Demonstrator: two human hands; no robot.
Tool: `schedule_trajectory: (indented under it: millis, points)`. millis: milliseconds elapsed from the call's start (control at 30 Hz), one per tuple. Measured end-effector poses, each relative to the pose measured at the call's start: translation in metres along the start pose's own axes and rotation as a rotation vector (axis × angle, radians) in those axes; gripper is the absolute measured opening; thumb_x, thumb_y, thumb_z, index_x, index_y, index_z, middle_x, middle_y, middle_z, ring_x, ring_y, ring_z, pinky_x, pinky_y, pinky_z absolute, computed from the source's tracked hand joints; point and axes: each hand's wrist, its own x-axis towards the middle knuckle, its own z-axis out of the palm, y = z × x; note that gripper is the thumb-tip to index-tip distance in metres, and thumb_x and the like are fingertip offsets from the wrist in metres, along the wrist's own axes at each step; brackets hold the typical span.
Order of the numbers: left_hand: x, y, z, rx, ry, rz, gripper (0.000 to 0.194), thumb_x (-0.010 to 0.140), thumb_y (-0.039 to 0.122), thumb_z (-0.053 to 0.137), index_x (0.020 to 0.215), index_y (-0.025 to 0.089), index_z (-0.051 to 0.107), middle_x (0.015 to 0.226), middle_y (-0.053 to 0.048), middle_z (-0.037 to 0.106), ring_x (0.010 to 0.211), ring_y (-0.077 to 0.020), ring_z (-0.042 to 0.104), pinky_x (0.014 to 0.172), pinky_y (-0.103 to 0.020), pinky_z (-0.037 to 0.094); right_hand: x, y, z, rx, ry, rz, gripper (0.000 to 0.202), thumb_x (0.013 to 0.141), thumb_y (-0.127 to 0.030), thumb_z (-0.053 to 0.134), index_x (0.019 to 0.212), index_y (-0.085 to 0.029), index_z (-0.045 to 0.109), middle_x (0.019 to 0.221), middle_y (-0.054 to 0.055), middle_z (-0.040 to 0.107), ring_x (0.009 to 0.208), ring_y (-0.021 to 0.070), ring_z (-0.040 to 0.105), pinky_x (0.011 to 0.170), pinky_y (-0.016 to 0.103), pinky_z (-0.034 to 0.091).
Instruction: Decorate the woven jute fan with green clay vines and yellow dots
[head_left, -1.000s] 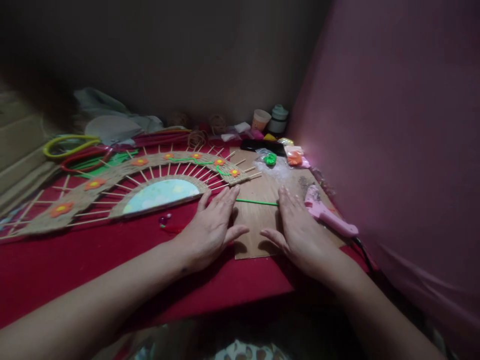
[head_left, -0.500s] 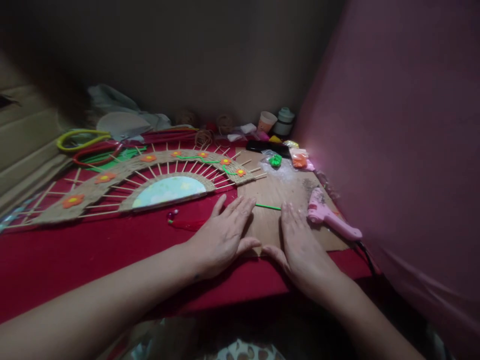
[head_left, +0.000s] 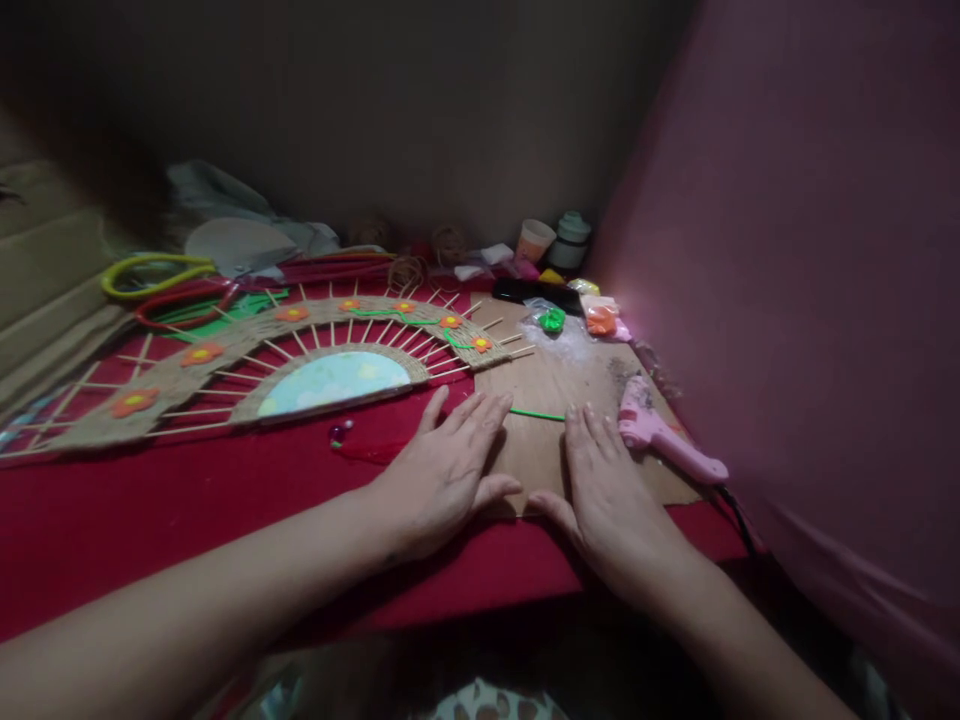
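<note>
A thin green strand lies on a brown board; its ends disappear under my fingers. My left hand rests flat and open over the strand's left end. Over its right end lies my right hand, also flat, with fingers stretched forward. The two thumbs point at each other, a small gap between them. To the left is a fan-shaped woven piece with sticks, orange flowers, green wavy trim and a pale blue half-round centre.
A pink glue gun lies just right of my right hand. Behind the board are green clay, orange clay, a paper cup and a jar. Yellow-handled scissors lie at the back left of the red cloth.
My right hand has shifted slightly to the right, and a little more of the green strand shows between the hands. My left hand has hardly moved.
</note>
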Motion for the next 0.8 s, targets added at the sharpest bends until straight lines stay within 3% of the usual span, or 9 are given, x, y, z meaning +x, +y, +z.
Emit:
schedule_trajectory:
  millis: [100,267,433,633,800]
  points:
    - [0.005,-0.007,-0.002,-0.02,0.05,-0.027,0.072,0.093,0.055,0.032,0.143,0.004,0.023,0.145,-0.022,0.036,0.138,-0.03,0.027,0.112,-0.053,0.01,0.009,0.006,-0.012,-0.016,-0.012,0.004,0.094,0.087,-0.067,0.023,0.137,0.012,0.031,0.143,0.032,0.031,0.137,0.0384,0.023,0.11,0.051,0.026]
    - [0.007,-0.024,-0.006,-0.061,0.159,-0.074,0.069,0.095,0.05,0.032,0.145,0.008,0.012,0.144,-0.022,0.038,0.137,-0.029,0.029,0.112,-0.052,0.013,0.014,0.02,-0.036,0.003,0.139,0.052,0.1,0.085,-0.07,0.009,0.138,0.012,0.03,0.144,0.032,0.03,0.138,0.0368,0.023,0.112,0.051,0.023]
    - [0.006,-0.027,-0.01,-0.1,0.236,-0.099,0.063,0.096,0.043,0.034,0.146,0.015,0.008,0.144,-0.019,0.039,0.135,-0.0288,0.033,0.112,-0.052,0.017,0.004,0.018,-0.029,0.0,0.131,0.049,0.094,0.087,-0.069,0.016,0.138,0.008,0.033,0.142,0.031,0.035,0.137,0.0371,0.025,0.11,0.053,0.026]
    - [0.007,-0.02,-0.015,-0.216,0.174,-0.076,0.06,0.096,0.03,0.032,0.147,0.016,0.002,0.142,-0.016,0.043,0.135,-0.0234,0.035,0.113,-0.05,0.016,0.009,0.004,-0.009,0.009,0.047,0.009,0.09,0.088,-0.064,0.028,0.138,0.011,0.031,0.142,0.032,0.033,0.137,0.0377,0.026,0.109,0.053,0.028]
    - [0.001,-0.008,-0.006,-0.143,0.03,0.004,0.061,0.095,0.038,0.036,0.145,0.01,0.017,0.147,-0.019,0.035,0.139,-0.0247,0.025,0.114,-0.05,0.014,0.0,0.001,0.002,-0.022,0.066,0.025,0.094,0.087,-0.067,0.028,0.135,0.013,0.034,0.142,0.034,0.031,0.136,0.0405,0.025,0.109,0.055,0.028]
